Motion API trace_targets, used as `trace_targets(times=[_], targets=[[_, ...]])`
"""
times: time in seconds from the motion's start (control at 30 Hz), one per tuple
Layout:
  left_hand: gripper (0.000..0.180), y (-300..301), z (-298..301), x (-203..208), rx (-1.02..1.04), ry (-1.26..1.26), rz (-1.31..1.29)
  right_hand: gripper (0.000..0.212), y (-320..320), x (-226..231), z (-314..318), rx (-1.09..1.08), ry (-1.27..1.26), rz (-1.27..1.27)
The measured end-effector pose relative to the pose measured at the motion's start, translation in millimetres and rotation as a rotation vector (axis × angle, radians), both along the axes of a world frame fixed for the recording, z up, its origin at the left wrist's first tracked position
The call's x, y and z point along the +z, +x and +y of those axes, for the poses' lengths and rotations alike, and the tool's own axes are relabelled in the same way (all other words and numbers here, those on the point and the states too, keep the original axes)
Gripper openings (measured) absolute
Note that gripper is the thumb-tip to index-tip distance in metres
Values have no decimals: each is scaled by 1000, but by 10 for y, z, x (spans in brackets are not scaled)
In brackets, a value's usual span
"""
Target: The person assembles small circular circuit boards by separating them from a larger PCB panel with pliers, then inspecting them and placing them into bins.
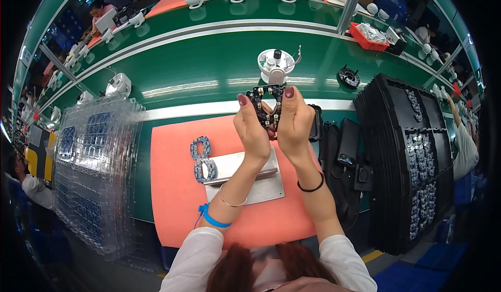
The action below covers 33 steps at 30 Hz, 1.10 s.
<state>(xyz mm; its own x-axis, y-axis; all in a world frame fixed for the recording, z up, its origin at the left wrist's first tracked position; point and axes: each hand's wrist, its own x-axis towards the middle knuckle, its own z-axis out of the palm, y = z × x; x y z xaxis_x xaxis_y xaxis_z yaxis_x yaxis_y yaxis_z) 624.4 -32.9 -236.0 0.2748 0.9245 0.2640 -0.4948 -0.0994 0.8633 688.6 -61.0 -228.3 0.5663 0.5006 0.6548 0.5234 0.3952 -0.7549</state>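
My left hand point(252, 131) and my right hand point(296, 124) together grip a black circuit board point(257, 96) with an opening in its middle and small pale parts on its face. Both thumbs press on its upper sides; the fingers behind it are mostly hidden. It is held up above the far edge of the orange mat point(175, 203). Below my hands a silver metal fixture point(227, 165) rests on the mat. Two blue ring-shaped circuit boards lie by its left end: the farther ring board point(193, 150) on the mat, the nearer ring board point(198, 173) against the fixture.
Clear plastic trays point(94, 182) of blue boards are stacked at left, black trays point(383, 135) of boards at right. Past the mat, a white round housing point(267, 75) and a black ring part point(348, 77) stand on the green conveyor point(209, 62). Other people sit farther off.
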Motion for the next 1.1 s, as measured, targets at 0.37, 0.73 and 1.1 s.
trace_targets(times=[0.37,0.73,1.1], targets=[[59,23,87,-116,98,108,-29,45,2,-26,-2,243,-48,273],[59,-142,270,28,-491,-66,-182,42,142,156,-114,531,-118,316],[54,-51,98,172,-926,-342,-453,41,315,176,-246,481,-84,517]])
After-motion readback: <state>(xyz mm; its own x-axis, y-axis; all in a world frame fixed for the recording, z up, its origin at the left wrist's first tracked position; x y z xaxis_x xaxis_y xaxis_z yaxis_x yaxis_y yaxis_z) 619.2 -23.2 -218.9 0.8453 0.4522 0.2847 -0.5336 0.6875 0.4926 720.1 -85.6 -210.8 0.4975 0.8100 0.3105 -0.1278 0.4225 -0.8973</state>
